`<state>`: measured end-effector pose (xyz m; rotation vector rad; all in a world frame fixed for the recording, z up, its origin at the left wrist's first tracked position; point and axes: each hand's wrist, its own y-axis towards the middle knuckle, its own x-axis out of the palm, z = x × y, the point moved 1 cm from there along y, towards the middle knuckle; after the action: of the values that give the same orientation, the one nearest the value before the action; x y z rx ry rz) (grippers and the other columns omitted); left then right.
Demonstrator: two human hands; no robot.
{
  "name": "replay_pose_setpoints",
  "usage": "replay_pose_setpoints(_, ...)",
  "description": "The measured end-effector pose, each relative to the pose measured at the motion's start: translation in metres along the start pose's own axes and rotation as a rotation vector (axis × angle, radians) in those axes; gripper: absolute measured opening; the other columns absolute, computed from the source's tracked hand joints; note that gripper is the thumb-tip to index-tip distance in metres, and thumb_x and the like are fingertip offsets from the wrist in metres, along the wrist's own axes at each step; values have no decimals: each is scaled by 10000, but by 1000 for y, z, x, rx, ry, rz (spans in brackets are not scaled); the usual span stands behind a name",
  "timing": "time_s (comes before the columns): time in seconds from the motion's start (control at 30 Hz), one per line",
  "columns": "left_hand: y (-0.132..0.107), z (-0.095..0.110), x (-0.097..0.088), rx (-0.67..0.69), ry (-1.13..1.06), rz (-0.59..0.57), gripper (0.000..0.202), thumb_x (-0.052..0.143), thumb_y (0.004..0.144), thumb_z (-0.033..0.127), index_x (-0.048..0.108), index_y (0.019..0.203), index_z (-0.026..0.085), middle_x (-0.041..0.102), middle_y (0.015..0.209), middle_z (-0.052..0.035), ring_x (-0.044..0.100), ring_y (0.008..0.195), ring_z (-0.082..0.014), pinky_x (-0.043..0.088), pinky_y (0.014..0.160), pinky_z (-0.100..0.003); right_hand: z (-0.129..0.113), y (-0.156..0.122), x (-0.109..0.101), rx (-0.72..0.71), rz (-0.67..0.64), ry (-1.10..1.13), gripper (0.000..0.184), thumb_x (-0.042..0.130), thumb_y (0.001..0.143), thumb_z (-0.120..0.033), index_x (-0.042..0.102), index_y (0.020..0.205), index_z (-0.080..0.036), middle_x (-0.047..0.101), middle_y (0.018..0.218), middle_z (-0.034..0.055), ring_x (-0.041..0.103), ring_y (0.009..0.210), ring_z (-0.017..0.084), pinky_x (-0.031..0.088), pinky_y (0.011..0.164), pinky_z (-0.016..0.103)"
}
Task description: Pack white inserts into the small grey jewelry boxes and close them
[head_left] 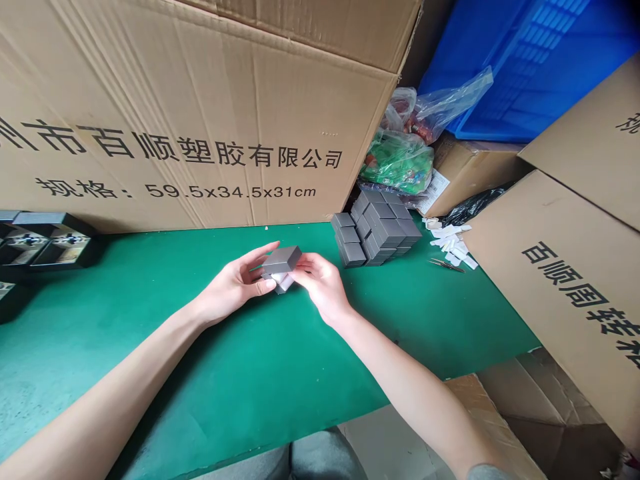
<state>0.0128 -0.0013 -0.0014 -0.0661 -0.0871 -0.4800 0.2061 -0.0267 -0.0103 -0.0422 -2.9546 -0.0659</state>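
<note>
Between my two hands, just above the green table, is a small dark grey box [282, 259]. Its flat grey upper part sits over a lower part, and something white [281, 277] shows between the two. My left hand [245, 277] grips it from the left, thumb at the lower part and fingers around the far side. From the right, my right hand [320, 280] pinches it near the right edge with thumb and fingertips. What exactly the white piece is, I cannot tell.
Matching grey boxes are stacked [383, 227] to the right. Beyond them lie white slips [453, 243] and tweezers [446, 265]. Black open trays [55, 240] stand at the left. A large carton [200, 100] walls the back of the green table [280, 373]; another carton [560, 267] stands right.
</note>
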Motion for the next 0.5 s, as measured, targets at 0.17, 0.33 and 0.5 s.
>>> replay_pose_setpoints(0.17, 0, -3, -2, 0, 48, -12, 826, 891, 734, 348, 568, 1493, 284, 616, 1477, -136, 647, 1234, -335, 550, 1025, -436, 3, 2, -1, -7, 12, -10, 326, 841, 723, -388, 703, 951, -200, 768, 1015, 83, 727, 963, 225, 589, 935, 408)
replay_pose_setpoints(0.33, 0, -4, -2, 1, 52, -51, 777, 877, 751, 346, 592, 1471, 284, 641, 1454, -120, 659, 1216, -335, 578, 973, -400, 3, 1, -1, 25, 1, 24, 357, 877, 673, -410, 717, 905, -191, 766, 926, 64, 721, 882, 211, 582, 914, 397)
replay_pose_setpoints(0.5, 0, -4, -2, 9, 69, -84, 674, 865, 767, 343, 658, 1402, 254, 705, 1362, -116, 669, 1213, -342, 567, 997, -405, 0, 1, -2, 15, 8, 4, 398, 892, 646, -457, 716, 888, -194, 767, 892, 63, 722, 849, 216, 593, 860, 394)
